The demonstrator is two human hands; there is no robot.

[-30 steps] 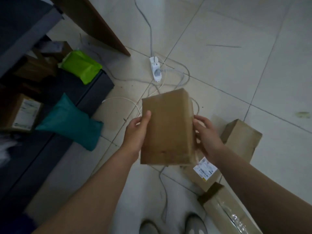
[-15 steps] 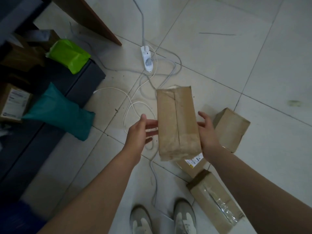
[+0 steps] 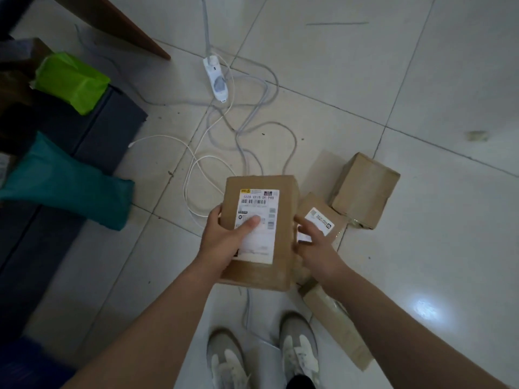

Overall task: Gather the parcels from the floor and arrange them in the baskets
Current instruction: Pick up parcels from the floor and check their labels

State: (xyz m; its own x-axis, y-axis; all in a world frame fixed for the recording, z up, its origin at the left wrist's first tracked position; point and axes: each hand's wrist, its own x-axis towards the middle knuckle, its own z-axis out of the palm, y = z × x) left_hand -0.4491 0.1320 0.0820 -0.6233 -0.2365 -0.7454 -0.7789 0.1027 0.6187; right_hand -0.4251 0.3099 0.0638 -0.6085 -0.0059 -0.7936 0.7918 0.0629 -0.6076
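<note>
Head view, from the left: dark baskets [image 3: 112, 122] along the edge carry a green parcel [image 3: 71, 81] and a teal parcel [image 3: 64, 182], both soft bags. In the middle, above the floor and its loose cables [image 3: 252, 130], the left hand [image 3: 224, 242] grasps a brown box [image 3: 283, 220] label up, thumb pressed on the label, fingers under the left edge. The right hand [image 3: 314, 245] lies loose against the box's right side, fingers fairly straight, gripping nothing. Further right, on the floor, sit a labelled box [image 3: 311, 203], a cube box [image 3: 365, 189] and a long box [image 3: 334, 335] beside the right shoe. The held box looks stiff and probably light, since one hand carries it. Dry cardboard should not slip; its long edges, with fingers beneath, seem the surest hold.
</note>
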